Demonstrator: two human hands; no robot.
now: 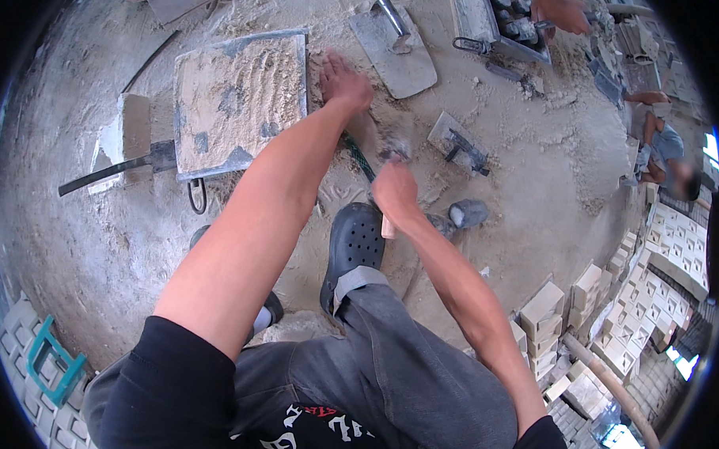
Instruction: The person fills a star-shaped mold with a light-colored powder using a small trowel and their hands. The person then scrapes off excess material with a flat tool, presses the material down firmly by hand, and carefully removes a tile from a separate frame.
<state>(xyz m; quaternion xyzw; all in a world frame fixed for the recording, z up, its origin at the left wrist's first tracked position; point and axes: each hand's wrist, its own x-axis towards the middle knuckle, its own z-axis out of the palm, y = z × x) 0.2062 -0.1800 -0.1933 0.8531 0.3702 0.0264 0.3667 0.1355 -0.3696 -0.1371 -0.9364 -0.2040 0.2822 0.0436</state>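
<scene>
My left hand (346, 83) lies with fingers stretched out beside the right edge of a square metal mould (177, 131). Pale, crumbly sandy mix (257, 86) fills the mould, ridged on the right half. Closer to me, my right hand (395, 188) is closed round a tool with a light wooden handle (388, 228); its head is smeared by motion and I cannot make out its kind. A dark green strip (359, 156) lies between my hands. To the right rests a small float (448, 138) with a dark handle, and beyond my left hand a larger flat trowel (397, 56) with a metal handle.
A grey cylinder-headed tool (467, 213) lies near my dark clog (355, 248). Another person's hand (561, 11) is over a metal box (476, 23) at the far right. A person (667, 152) sits farther right, near stacked pale blocks (610, 312). A teal stool (56, 362) stands at left.
</scene>
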